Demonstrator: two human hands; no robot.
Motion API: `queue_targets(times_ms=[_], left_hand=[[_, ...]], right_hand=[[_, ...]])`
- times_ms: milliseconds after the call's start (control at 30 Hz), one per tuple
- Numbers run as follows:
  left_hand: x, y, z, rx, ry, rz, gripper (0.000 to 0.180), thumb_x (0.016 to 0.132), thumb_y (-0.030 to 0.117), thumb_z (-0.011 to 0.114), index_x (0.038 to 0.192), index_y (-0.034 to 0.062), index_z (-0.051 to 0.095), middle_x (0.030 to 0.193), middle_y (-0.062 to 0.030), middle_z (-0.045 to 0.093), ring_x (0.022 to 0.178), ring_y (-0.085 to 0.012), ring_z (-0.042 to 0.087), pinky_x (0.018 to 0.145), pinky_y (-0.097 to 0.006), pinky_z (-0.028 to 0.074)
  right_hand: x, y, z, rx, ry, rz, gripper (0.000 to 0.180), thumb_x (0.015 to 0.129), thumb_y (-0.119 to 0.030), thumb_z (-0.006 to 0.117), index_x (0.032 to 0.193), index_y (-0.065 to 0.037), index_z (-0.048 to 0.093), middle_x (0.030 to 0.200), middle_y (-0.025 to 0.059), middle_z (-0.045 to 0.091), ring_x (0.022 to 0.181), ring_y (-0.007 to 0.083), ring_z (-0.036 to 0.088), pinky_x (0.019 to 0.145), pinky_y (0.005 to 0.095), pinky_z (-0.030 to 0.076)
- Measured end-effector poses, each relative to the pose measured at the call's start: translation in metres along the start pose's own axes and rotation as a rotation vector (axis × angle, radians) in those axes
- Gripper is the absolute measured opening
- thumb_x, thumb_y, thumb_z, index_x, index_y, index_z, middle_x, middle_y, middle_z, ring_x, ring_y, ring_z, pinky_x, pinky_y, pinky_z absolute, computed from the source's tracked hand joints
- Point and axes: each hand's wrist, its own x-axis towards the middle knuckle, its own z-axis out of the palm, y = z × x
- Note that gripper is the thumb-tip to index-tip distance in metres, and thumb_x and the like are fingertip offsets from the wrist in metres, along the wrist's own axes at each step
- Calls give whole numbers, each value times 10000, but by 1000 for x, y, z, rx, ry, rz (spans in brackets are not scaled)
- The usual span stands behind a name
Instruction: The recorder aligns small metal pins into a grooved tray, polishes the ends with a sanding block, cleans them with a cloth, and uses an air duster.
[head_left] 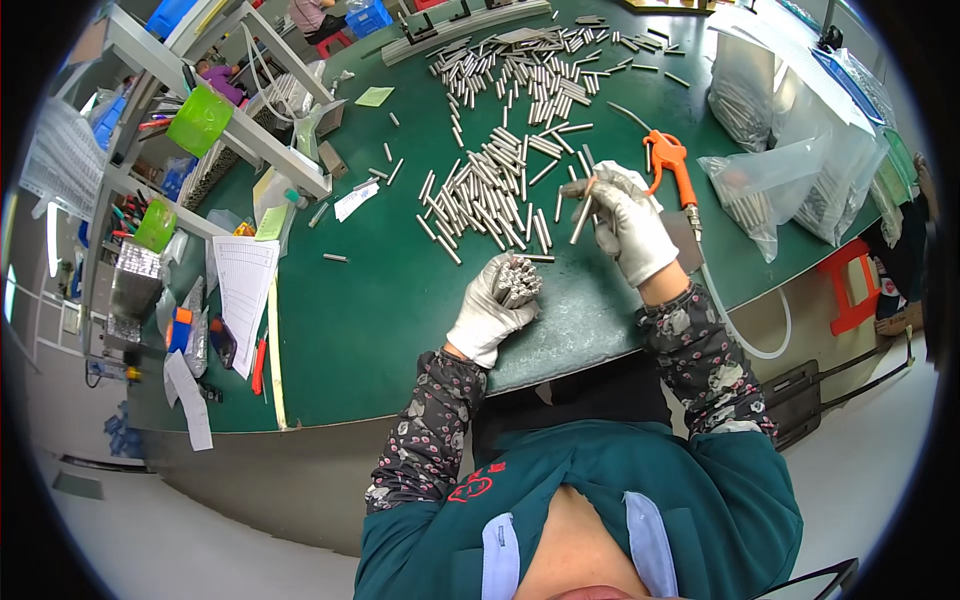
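Note:
My left hand (484, 318), in a whitish glove, is closed around a bundle of short metal rods (517, 281), their ends facing up. To its right, my gloved right hand (630, 222) pinches a single metal rod (582, 218) between thumb and fingers, tilted above the green table; its fingertips are greyed. A loose pile of metal rods (485, 190) lies just beyond both hands. Farther back a second, wider spread of rods (540, 75) covers the table. An orange air blow gun (672, 165) lies right behind my right hand, its hose hanging over the table's front edge.
Clear plastic bags of rods (745, 195) stand at the right. On the left are a grey shelf frame (250, 140), a printed sheet (243, 290), a red-handled tool (259, 365) and an orange-and-blue tape roll (179, 330). A metal rail (465, 28) lies at the back. A red stool (848, 285) stands right.

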Motion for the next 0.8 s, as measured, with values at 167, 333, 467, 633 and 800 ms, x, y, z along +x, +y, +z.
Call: queue_targets(times_ms=[167, 333, 467, 633, 800], left_hand=[[0, 0, 1, 10, 2, 10, 630, 671, -156, 648, 1234, 37, 444, 1021, 4, 568, 926, -93, 570, 835, -228, 477], [1, -3, 0, -13, 6, 40, 638, 667, -161, 646, 1237, 38, 442, 1007, 9, 567, 918, -91, 571, 830, -228, 478], [0, -2, -1, -75, 6, 14, 644, 659, -165, 653, 1235, 37, 448, 1011, 8, 572, 925, -90, 572, 826, -231, 482], [-1, 1, -1, -79, 18, 7, 652, 651, -170, 660, 1235, 30, 451, 1024, 5, 576, 931, -93, 574, 825, -233, 484], [0, 6, 2, -76, 42, -52, 657, 645, -172, 663, 1234, 27, 450, 1029, 2, 577, 938, -97, 573, 826, -236, 485]], right_hand=[[-2, 26, -6, 362, 28, 396, 184, 936, -250, 435, 989, -88, 505, 673, 23, 533, 484, 116, 446, 394, 241, 300], [-9, 36, -7, 192, -52, 365, 177, 927, -289, 491, 982, -122, 508, 601, -44, 394, 458, 42, 300, 397, 204, 224], [-21, 48, 1, 26, -51, 224, 88, 922, -199, 513, 934, -118, 481, 618, -53, 379, 480, 43, 328, 416, 196, 274], [-30, 65, -4, -172, -200, 166, 132, 890, -174, 561, 928, -80, 476, 667, -48, 434, 537, 34, 386, 469, 202, 348], [-20, 61, 1, -161, -143, 139, 143, 857, -162, 596, 937, -47, 564, 781, -11, 566, 632, 81, 500, 602, 225, 441]])
